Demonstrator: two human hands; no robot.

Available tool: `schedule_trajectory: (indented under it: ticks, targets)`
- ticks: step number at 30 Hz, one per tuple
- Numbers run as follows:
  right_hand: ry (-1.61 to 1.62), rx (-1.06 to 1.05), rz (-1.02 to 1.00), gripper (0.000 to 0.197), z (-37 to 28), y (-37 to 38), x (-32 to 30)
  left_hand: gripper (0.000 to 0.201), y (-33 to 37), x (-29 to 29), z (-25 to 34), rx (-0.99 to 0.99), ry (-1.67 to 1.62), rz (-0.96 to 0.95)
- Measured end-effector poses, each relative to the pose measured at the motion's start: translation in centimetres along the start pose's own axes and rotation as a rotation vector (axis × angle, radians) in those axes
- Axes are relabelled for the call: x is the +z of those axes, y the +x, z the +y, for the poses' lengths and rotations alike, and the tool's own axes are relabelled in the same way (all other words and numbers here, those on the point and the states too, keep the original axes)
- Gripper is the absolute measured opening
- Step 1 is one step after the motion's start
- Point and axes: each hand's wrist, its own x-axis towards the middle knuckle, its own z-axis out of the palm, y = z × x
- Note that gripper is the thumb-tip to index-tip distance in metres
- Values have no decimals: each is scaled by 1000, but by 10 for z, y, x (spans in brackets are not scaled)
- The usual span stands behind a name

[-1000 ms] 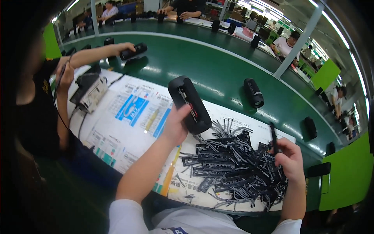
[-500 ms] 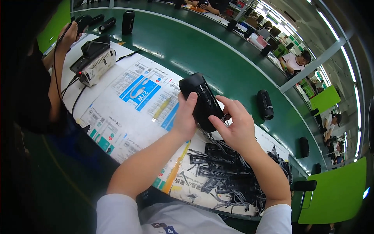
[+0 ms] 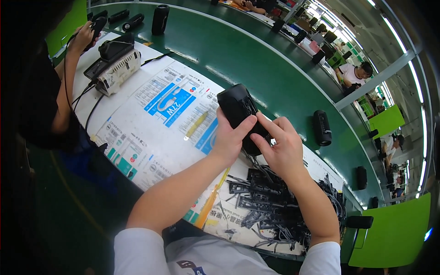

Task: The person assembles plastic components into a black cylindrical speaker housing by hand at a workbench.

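2 hands, L hand [image 3: 229, 140] + R hand [image 3: 280, 149], grip black speaker [image 3: 238, 110].

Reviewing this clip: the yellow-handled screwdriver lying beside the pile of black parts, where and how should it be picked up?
Probably by the yellow handle of the screwdriver, coming from above. It lies flat on the printed sheet, partly under the left hand's forearm, its lower handle end exposed. The pile of black parts crowds its right side.
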Motion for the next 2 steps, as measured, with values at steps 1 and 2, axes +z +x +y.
schedule_trajectory:
  ticks: [1, 2]
  targets:
    - [-16, 13, -23, 44, -1, 0, -1, 56, 0, -1, -1, 7, 47, 9]
    - [-3, -2, -31, 44, 0, 0, 0, 56, -1, -1, -2, 4, 48, 9]
